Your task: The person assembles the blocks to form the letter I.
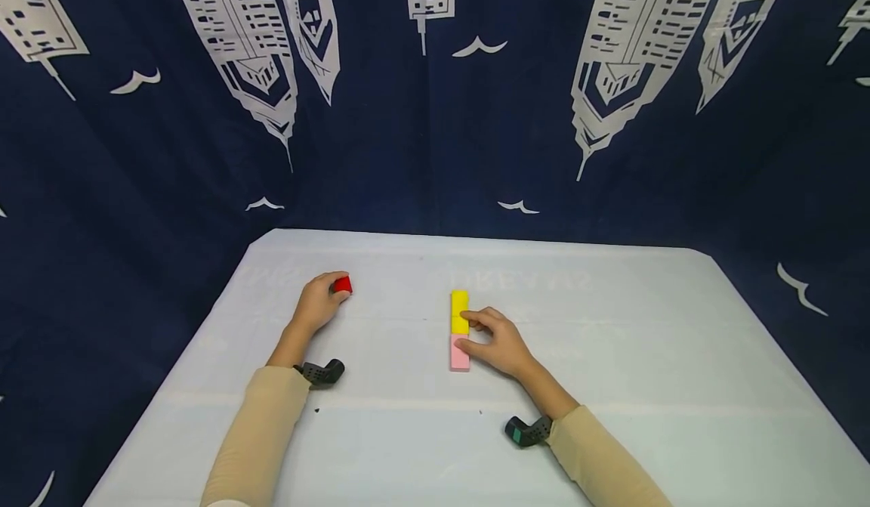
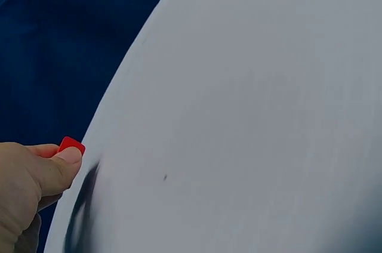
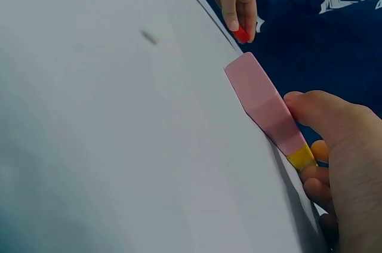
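Observation:
My left hand (image 1: pixel 318 301) pinches a small red block (image 1: pixel 343 285) between thumb and fingers, toward the table's far left. In the left wrist view, the red block (image 2: pixel 72 144) shows above the thumb tip. Near the middle, a yellow piece (image 1: pixel 459 303) and a pink block (image 1: pixel 460 356) line up end to end, the pink one nearer me. My right hand (image 1: pixel 501 344) comes in from their right, thumb tip at the pink block and fingertips by the yellow piece. In the right wrist view, the thumb meets the edge of the pink block (image 3: pixel 262 98), with bent fingers beside the yellow end (image 3: pixel 302 157).
The blocks are on a white-covered table (image 1: pixel 612 341). Behind it hangs a dark blue curtain (image 1: pixel 435 152) printed with white buildings and birds. Black wrist cameras (image 1: pixel 325 372) sit on both wrists. A tiny dark speck (image 1: pixel 316 410) lies on the cover near the left forearm.

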{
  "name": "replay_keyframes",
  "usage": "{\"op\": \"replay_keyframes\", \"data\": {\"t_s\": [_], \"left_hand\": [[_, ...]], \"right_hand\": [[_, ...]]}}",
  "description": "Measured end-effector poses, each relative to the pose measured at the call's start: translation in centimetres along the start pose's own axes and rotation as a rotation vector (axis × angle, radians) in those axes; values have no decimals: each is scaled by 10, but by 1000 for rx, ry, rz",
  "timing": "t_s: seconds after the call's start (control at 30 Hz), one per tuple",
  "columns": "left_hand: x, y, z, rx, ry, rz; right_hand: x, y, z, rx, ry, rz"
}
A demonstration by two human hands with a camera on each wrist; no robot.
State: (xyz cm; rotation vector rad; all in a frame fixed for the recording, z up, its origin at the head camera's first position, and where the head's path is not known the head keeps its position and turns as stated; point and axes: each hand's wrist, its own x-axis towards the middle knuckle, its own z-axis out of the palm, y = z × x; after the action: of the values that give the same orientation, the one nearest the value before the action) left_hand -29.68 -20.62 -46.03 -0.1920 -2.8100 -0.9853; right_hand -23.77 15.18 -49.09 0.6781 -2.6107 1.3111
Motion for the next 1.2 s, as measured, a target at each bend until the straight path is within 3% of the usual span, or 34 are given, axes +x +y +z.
{"op": "replay_keyframes", "data": {"t_s": [0.87,1.2], "left_hand": [[25,46,39,-48,-66,59],[32,57,50,-59,-78,96]], "right_hand": [[2,1,1,-17,0,-6],[2,2,1,-26,-2,-4]]}}
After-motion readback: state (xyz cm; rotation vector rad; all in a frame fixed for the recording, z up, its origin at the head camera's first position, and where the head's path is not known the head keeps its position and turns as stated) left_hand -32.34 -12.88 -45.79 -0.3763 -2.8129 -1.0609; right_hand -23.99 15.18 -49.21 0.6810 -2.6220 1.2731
